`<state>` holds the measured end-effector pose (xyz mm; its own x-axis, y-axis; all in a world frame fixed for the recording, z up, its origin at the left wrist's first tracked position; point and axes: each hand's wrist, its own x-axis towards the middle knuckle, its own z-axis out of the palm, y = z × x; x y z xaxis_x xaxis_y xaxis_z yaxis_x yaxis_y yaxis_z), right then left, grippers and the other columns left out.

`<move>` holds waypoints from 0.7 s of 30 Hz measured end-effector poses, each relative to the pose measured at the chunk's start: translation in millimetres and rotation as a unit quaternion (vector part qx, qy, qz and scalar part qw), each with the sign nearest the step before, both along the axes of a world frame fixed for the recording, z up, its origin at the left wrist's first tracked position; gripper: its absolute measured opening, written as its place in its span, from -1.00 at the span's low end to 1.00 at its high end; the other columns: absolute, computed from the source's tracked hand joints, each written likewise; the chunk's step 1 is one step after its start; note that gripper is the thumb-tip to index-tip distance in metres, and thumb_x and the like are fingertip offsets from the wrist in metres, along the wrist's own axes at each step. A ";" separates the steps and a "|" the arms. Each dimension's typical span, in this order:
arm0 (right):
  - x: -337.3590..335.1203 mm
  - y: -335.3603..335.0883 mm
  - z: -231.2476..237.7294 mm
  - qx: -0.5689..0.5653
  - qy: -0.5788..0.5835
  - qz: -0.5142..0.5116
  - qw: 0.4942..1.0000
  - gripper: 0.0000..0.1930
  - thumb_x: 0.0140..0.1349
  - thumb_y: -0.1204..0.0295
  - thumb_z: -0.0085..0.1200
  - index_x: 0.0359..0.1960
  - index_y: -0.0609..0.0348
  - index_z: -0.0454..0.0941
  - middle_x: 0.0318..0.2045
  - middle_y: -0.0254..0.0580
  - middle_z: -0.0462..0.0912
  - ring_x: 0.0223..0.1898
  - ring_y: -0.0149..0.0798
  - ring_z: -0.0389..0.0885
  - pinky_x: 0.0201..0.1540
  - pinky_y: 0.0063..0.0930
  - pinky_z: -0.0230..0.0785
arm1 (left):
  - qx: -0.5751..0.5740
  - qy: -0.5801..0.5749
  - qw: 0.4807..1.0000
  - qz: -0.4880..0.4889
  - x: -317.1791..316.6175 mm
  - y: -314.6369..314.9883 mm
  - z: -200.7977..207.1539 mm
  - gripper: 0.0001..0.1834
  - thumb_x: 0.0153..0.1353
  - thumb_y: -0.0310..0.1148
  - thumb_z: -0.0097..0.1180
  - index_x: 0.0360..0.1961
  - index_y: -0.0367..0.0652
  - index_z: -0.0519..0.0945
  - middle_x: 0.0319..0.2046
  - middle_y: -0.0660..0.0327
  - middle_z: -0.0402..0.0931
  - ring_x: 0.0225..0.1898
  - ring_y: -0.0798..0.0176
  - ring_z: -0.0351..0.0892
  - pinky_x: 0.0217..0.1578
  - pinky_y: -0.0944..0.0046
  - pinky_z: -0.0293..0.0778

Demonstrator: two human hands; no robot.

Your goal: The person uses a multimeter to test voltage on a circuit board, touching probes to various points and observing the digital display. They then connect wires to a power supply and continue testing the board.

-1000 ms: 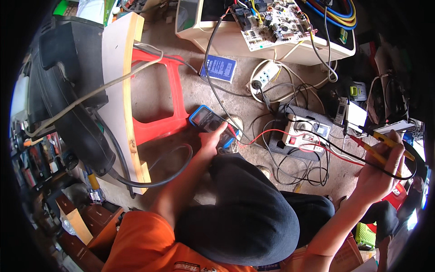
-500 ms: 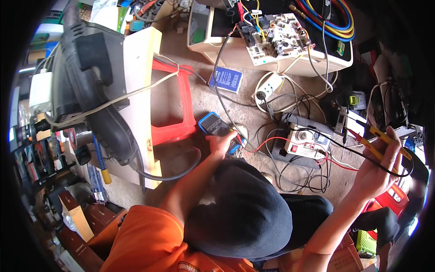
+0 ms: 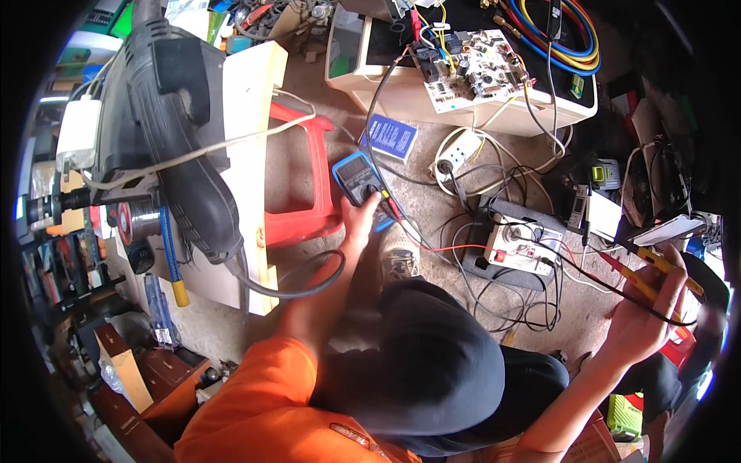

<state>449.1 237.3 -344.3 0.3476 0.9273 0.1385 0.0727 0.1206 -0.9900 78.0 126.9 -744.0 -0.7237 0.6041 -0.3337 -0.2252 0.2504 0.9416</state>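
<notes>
A blue-edged multimeter (image 3: 358,174) with a dark face is in my left hand (image 3: 360,219), thumb lying by its dial. Leads with red and yellow plugs run from its lower part. Out to the right, my right hand (image 3: 647,324) is closed round two yellow-handled test probes (image 3: 642,282), one with a red end and one with a dark end, their tips pointing up and left. A black lead loops over that hand. Left of the probes, a white box with a dial and red switch (image 3: 521,247) sits on a grey pad, among tangled wires.
A circuit board (image 3: 475,69) with wires lies on a beige casing at the back, beside coiled coloured hoses (image 3: 583,62). A power strip (image 3: 460,150) and blue box (image 3: 391,139) are on the floor. At left, a red stool (image 3: 320,170) stands beside a large black power tool (image 3: 181,154).
My left hand and the multimeter have shifted slightly left and up, with the meter tilted more upright. My right hand has lowered slightly with the probes. The view has shifted slightly.
</notes>
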 end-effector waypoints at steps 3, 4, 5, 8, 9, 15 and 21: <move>4.3 -13.2 8.7 0.029 -0.019 0.013 0.999 -0.52 0.58 0.16 -0.13 0.17 0.39 0.52 -0.40 -0.28 0.58 -0.47 -0.49 0.48 -0.49 -0.66 0.30 | 0.016 -0.026 1.000 -0.002 -8.2 2.2 -10.4 -0.62 0.20 -0.47 0.40 0.02 -0.25 0.56 -0.12 0.23 0.67 -0.19 0.33 0.64 -0.11 0.29 0.55; 8.0 -16.0 7.6 0.052 -0.017 0.037 0.998 -0.51 0.58 0.16 -0.15 0.19 0.41 0.50 -0.38 -0.27 0.57 -0.46 -0.47 0.48 -0.48 -0.66 0.30 | 0.023 -0.007 1.000 -0.006 -14.6 -3.8 -18.9 -0.61 0.21 -0.46 0.39 0.03 -0.25 0.56 -0.11 0.23 0.67 -0.18 0.33 0.65 -0.10 0.29 0.55; 10.1 -19.5 9.4 0.048 -0.012 0.046 0.998 -0.50 0.59 0.16 -0.18 0.21 0.44 0.46 -0.37 -0.23 0.57 -0.45 -0.43 0.48 -0.45 -0.63 0.31 | 0.030 0.014 0.999 -0.010 -20.6 -11.6 -29.5 -0.61 0.21 -0.46 0.39 0.04 -0.25 0.56 -0.10 0.23 0.67 -0.17 0.33 0.65 -0.08 0.29 0.56; 13.3 -30.7 11.7 0.068 -0.015 0.066 0.995 -0.48 0.59 0.13 -0.17 0.22 0.44 0.46 -0.35 -0.16 0.58 -0.42 -0.35 0.51 -0.41 -0.53 0.35 | -0.060 0.122 0.990 -0.024 -9.7 -6.5 -28.4 -0.45 0.19 -0.38 0.41 0.14 -0.33 0.47 -0.09 0.05 0.67 -0.11 0.10 0.68 -0.01 0.12 0.57; 13.3 -33.1 8.1 0.074 -0.039 0.072 0.994 -0.48 0.59 0.13 -0.17 0.22 0.44 0.45 -0.34 -0.14 0.58 -0.42 -0.33 0.52 -0.40 -0.51 0.36 | -0.131 0.198 0.971 -0.035 -2.5 -6.3 -19.0 -0.41 0.20 -0.31 0.41 0.15 -0.38 0.44 -0.05 -0.06 0.64 -0.06 -0.04 0.66 0.02 0.04 0.55; 9.0 -31.2 -18.1 0.112 -0.153 0.174 0.966 -0.54 0.57 0.20 -0.13 0.19 0.39 0.46 -0.33 0.01 0.58 -0.43 -0.24 0.56 -0.34 -0.40 0.49 | -0.258 0.218 0.937 -0.090 7.3 -2.9 11.9 0.17 -0.08 0.12 0.55 0.33 -0.49 0.23 0.14 -0.39 0.37 0.21 -0.41 0.36 0.24 -0.17 0.32; -4.3 -43.4 -37.8 0.038 -0.228 0.192 0.954 -0.59 0.51 0.23 0.02 0.06 0.44 0.53 -0.34 -0.02 0.62 -0.37 -0.23 0.63 -0.33 -0.43 0.57 | -0.216 0.256 0.942 -0.034 13.5 -10.5 -6.4 0.10 -0.17 -0.02 0.65 0.26 -0.39 0.29 0.11 -0.19 0.45 0.11 -0.12 0.51 0.14 -0.02 0.43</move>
<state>444.8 193.9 -382.1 -0.1284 0.9552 0.2666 0.4304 0.2959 -0.8528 91.4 116.4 -750.4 -0.8211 0.5428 -0.1765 0.2610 0.6322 0.7295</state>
